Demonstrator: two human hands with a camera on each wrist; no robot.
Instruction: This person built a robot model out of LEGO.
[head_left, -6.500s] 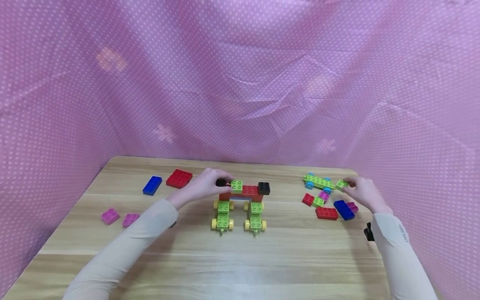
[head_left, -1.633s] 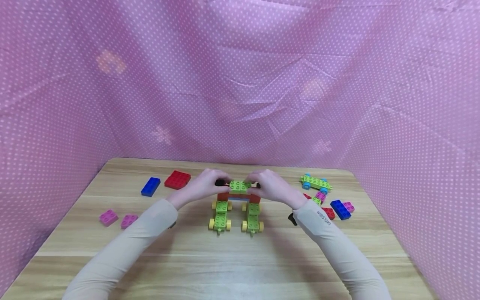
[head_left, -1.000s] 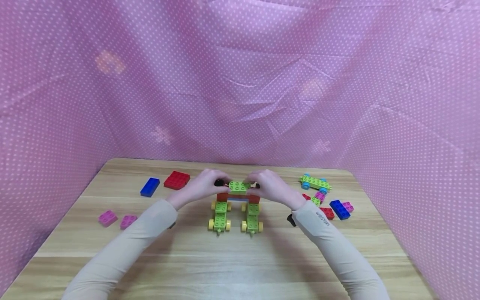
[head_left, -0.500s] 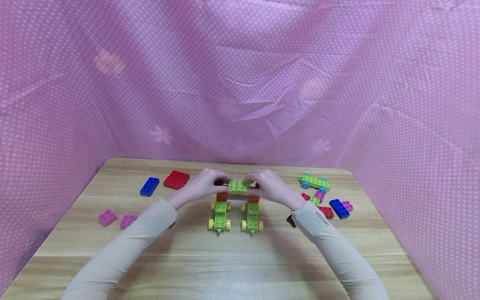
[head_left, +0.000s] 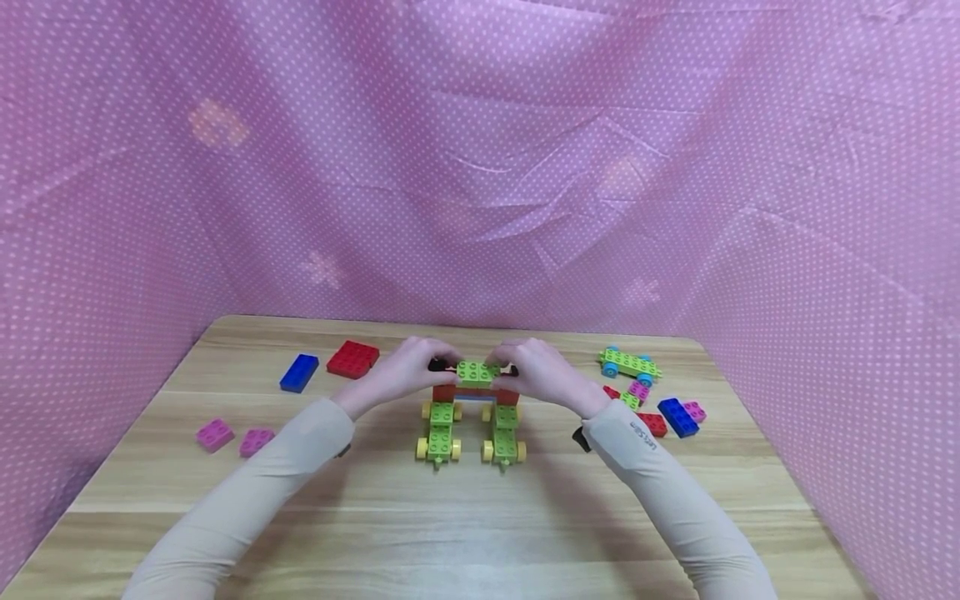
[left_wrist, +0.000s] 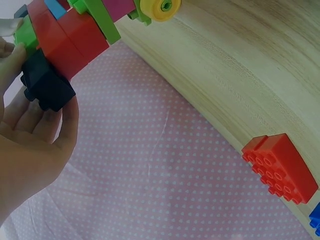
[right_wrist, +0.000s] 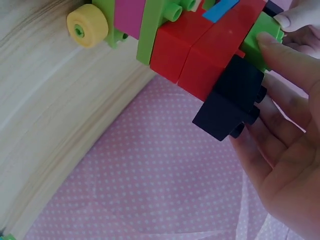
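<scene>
At the centre of a wooden table [head_left: 480, 517] stands a brick model [head_left: 474, 412] on two green wheeled bases. The left hand [head_left: 408, 371] curls its fingers round a black brick [left_wrist: 46, 85] at the model's 9 o'clock end. The right hand [head_left: 536, 372] pinches the green top brick [head_left: 477, 372], fingers beside another black brick [right_wrist: 230, 102]. Loose bricks [head_left: 660, 412] lie at 3 o'clock, and a red plate [head_left: 353, 358] at 10 o'clock.

From my head view, both hands [head_left: 408, 372] cover the black bricks [left_wrist: 46, 86] at the model's [head_left: 472, 408] far ends; the blue brick [left_wrist: 316, 218] is cut off by the left-wrist frame's corner.
</scene>
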